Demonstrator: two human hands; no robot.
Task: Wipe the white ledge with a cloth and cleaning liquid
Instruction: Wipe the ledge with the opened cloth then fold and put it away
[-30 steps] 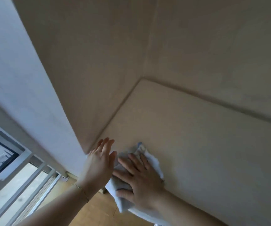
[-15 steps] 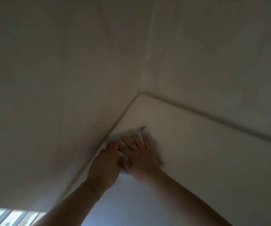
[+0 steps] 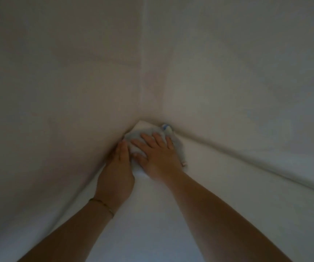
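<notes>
Two pale walls [image 3: 77,72] meet in a vertical corner and take up most of the head view. Below them the white ledge [image 3: 228,186] runs off to the right and toward the camera, and its far end tucks into that corner. Both bare forearms reach up from the bottom of the frame, and a thin bracelet [image 3: 103,204] sits on the left wrist.

The cloth [image 3: 177,144], pale with a blue mark at its far edge, lies bunched on the ledge right at the corner. The right hand [image 3: 158,154] is spread flat on top of it, fingers extended, pressing it down without gripping. The left hand [image 3: 118,171] rests just beside it against the left wall edge, fingers straight. It looks to touch the cloth's near fold, though the dim light makes that uncertain. No bottle of cleaning liquid is in view.

The step in hand is the wiping itself, at the innermost corner. Judging by the unwiped stretch on the right, the next move calls for a firm, even drag of the cloth out of the corner along the ledge, palm kept flat so the bunched fabric does not roll under.
</notes>
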